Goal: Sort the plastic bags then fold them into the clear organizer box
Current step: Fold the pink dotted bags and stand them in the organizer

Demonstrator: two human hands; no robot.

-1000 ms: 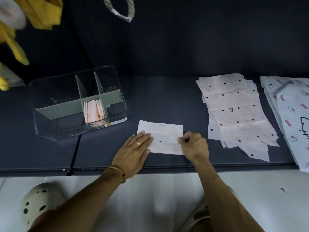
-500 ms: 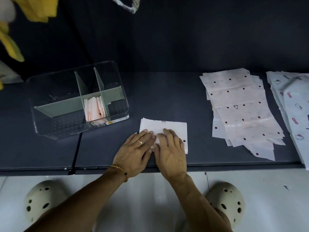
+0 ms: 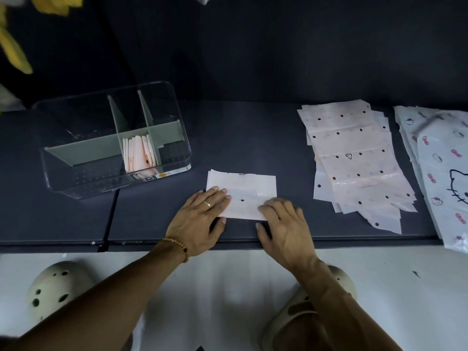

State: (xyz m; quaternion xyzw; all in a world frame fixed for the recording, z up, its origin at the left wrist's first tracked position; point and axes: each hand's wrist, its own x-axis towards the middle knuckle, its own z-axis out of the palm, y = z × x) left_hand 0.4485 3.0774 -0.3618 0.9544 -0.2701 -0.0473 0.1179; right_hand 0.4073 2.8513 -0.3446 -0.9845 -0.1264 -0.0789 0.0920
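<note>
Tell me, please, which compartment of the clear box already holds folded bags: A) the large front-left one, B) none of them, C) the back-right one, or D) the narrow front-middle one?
D: the folded pink bags stand upright in the narrow front-middle slot of the clear box; the other compartments look empty.

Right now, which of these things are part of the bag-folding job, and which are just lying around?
Part of the job:
- folded bag under the left hand and right hand
- clear organizer box, folded bags in one compartment
- polka-dot bag pile
- cat-print bag pile

Just lying about:
- yellow item, top left
- cream clogs on the floor
</note>
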